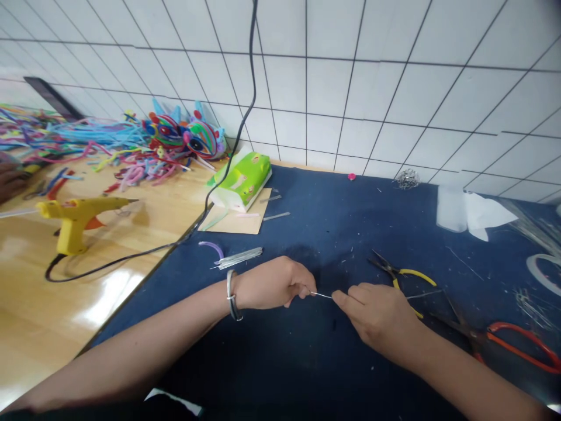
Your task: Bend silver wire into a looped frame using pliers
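The fingers hide both ends of the visible stretch of one thin metal wire (pixel 323 295), pinched between left hand (pixel 277 283) and right hand (pixel 380 310) over the dark blue mat (pixel 272 362); its long axis runs left to right, dipping slightly rightward. The right forearm partly covers one pair of red-handled scissors (pixel 494 334).

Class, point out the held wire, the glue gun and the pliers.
Wire (pixel 322 295): head view, on its exposed stretch.
Glue gun (pixel 73 219): head view, on its yellow body.
Pliers (pixel 392 270): head view, near their joint.

Dark-gridded white wall (pixel 337 85) behind a pale wooden tabletop (pixel 26 292) with bright glare (pixel 103 304).
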Demonstrator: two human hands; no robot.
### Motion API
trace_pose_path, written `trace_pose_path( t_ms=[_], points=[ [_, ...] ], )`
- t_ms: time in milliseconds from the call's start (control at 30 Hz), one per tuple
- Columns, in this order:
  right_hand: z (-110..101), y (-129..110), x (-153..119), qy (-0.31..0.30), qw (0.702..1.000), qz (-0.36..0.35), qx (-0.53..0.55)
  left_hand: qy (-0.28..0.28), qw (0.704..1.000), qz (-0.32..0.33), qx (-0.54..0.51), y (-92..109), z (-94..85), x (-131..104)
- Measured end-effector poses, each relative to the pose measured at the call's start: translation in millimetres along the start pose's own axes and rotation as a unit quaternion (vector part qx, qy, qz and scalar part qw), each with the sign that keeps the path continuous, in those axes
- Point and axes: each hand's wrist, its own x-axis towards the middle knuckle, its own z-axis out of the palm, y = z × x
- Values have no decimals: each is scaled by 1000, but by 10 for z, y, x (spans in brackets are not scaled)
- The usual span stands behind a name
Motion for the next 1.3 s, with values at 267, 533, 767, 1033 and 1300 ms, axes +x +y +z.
trace_pose_path(
  t_ms=[267, 533, 767, 1033, 1300],
  points=[
    [-36, 30, -17, -3, 1000, 11, 1, -25, 999, -28, -35, 18, -58, -16],
    [-79, 29, -19, -6, 1000, 9, -22, 5, 993, 23, 119, 69, -107, -68],
    [-114, -30, -23, -19, 1000, 4, -23, 37, 965, 71, 251, 76, -78, -84],
    [-122, 37, -37, -18, 999, 47, -21, 19, 985, 57, 165, 42, -147, -72],
    [-192, 38, -43, -3, 998, 62, -28, 58, 978, 91, 178, 20, -133, -50]
  ],
)
